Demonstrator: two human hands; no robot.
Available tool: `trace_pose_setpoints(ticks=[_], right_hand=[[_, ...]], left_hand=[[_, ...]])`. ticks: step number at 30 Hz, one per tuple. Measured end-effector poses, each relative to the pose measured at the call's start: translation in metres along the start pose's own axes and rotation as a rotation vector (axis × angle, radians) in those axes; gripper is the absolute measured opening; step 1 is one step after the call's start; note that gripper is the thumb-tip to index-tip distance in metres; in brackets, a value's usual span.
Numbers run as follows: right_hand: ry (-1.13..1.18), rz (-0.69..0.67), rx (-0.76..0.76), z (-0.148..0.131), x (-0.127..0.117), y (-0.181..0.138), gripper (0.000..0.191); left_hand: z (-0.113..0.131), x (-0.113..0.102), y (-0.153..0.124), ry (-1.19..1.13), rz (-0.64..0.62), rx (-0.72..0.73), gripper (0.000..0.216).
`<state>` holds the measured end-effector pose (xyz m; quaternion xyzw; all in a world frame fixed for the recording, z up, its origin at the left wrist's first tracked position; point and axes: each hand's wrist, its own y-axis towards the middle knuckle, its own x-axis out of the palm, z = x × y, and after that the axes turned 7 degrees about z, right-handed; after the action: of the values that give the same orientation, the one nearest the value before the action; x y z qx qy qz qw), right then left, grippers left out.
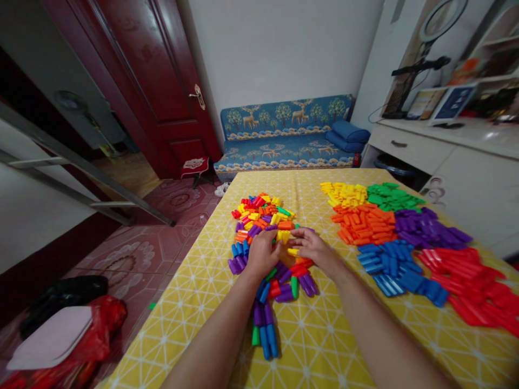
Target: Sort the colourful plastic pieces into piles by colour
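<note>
A mixed heap of bullet-shaped plastic building pieces (261, 208) in several colours lies on the table's left side and spreads toward me. My left hand (263, 254) is at the near part of this heap, its fingers curled against yellow plastic pieces (283, 236). Opposite it, my right hand (316, 249) reaches in with fingers apart, close to the same yellow pieces and above another yellow piece (292, 252). Below the hands lie purple pieces (308, 283), red pieces and a green piece (294, 287). Blue pieces (268, 340) lie nearest me.
On the right, pieces are grouped by colour: yellow (344, 194), green (391, 195), orange (365, 224), purple (430, 227), blue (389, 262) and red (478, 286). A yellow patterned cloth (194, 302) covers the table. Beyond stands a blue sofa (279, 148); a white cabinet (466, 162) is at right.
</note>
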<state>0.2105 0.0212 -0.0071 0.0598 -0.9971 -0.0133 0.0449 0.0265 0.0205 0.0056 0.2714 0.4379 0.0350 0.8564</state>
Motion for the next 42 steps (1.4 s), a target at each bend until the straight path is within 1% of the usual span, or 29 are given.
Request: trace_pose_setpoints(ticks=[2,3,7,10,12,15,18,23,26,28,30,32,35,37,38,40,42], right_hand=[[-0.079,-0.068,-0.011,0.002,-0.008,0.001,0.046],[-0.148,-0.077,-0.023,0.003,-0.012,0.001,0.046],[-0.471,-0.039,-0.091,0.005,-0.016,0.001,0.047],[-0.619,-0.019,-0.153,0.005,-0.013,0.001,0.033],[-0.607,0.015,-0.188,0.005,-0.011,0.0,0.023],[-0.452,0.08,-0.308,0.0,-0.008,0.0,0.02],[-0.375,0.073,-0.403,-0.006,-0.002,-0.002,0.016],[-0.358,0.118,-0.399,-0.004,0.015,-0.003,0.018],[-0.344,0.17,-0.339,-0.001,0.019,-0.005,0.023],[-0.301,0.248,-0.278,-0.002,0.015,-0.006,0.029],[-0.227,0.362,-0.225,-0.008,0.003,-0.002,0.037],[-0.163,0.485,-0.187,-0.017,-0.019,0.011,0.044],[-0.175,0.661,-0.132,-0.035,-0.07,0.046,0.047],[-0.241,0.801,-0.069,-0.045,-0.108,0.074,0.043],[-0.258,0.848,-0.053,-0.049,-0.126,0.088,0.04],[-0.292,0.884,-0.057,-0.055,-0.158,0.111,0.034],[-0.334,0.806,-0.133,-0.058,-0.181,0.127,0.032]], left_hand=[[0.0,0.0,0.0,0.009,0.004,-0.007,0.019],[0.0,-0.001,0.0,0.008,0.002,-0.007,0.019],[0.001,-0.002,0.0,-0.019,-0.005,-0.008,0.017],[0.001,-0.002,0.0,-0.046,-0.007,0.005,0.017],[0.001,-0.002,0.001,-0.062,-0.005,0.003,0.017],[0.0,-0.001,0.001,-0.076,-0.004,-0.013,0.017],[0.0,-0.001,0.0,-0.1,-0.011,-0.009,0.019],[0.0,-0.002,0.0,-0.144,-0.045,-0.003,0.023],[0.0,-0.002,0.0,-0.142,-0.031,-0.012,0.029],[0.0,-0.001,-0.001,-0.122,-0.02,-0.008,0.033],[0.0,-0.001,-0.001,-0.092,-0.02,0.005,0.034],[0.001,-0.002,-0.001,-0.066,-0.024,0.015,0.034],[0.003,-0.004,-0.001,-0.04,-0.023,0.01,0.034],[0.003,-0.004,-0.001,-0.038,-0.023,0.007,0.034],[0.003,-0.004,-0.001,-0.042,-0.024,0.006,0.034],[0.003,-0.003,-0.001,-0.049,-0.028,0.001,0.035],[0.002,-0.002,-0.001,-0.046,-0.034,-0.005,0.034]])
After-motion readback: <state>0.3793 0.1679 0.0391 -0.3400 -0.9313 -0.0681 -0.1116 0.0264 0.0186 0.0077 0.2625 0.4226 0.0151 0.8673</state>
